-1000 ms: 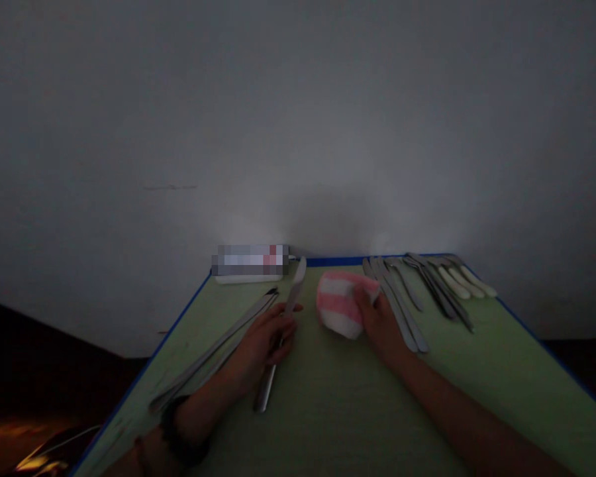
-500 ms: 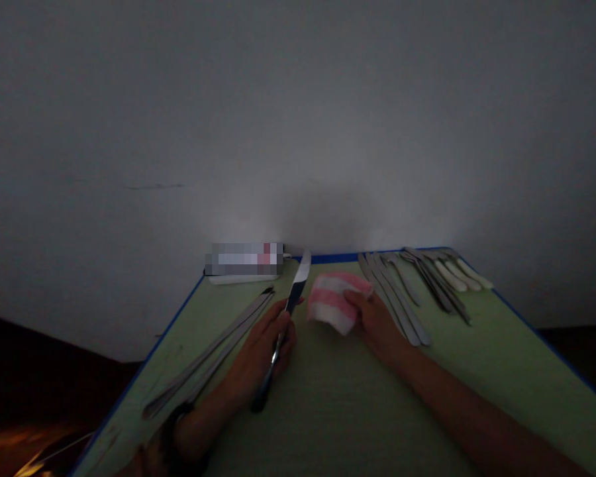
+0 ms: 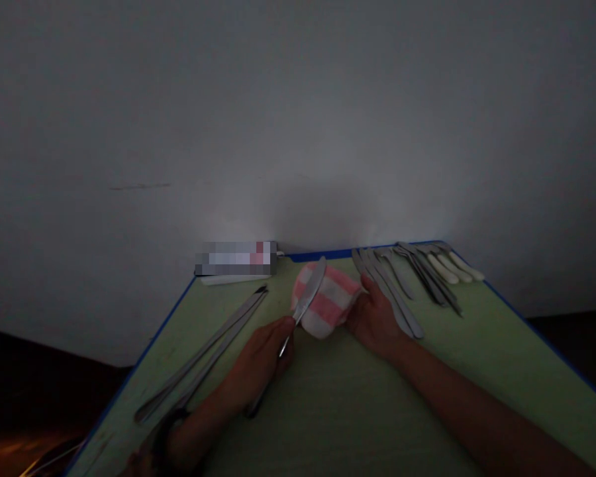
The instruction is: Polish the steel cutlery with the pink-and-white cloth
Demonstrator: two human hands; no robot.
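Note:
A silver table knife slants up and away, its handle inside my left hand, which is closed round it. The blade lies over a pink-and-white striped cloth. My right hand supports that cloth from below and from the right, thumb raised at its edge, most fingers hidden beneath. Whether the blade presses on the cloth I cannot tell. Left of my left hand, a few long silver knives lie on the green table.
Right of my right hand lie more knives, a curved fork or spoon, dark-looking cutlery and white-handled pieces. A blurred-out box-like item stands at the back left. The green table has a blue edge against a grey wall.
The knife was beside the cloth and is now over it. The cloth has moved left, and my right hand has turned from gripping its edge on top to supporting it underneath.

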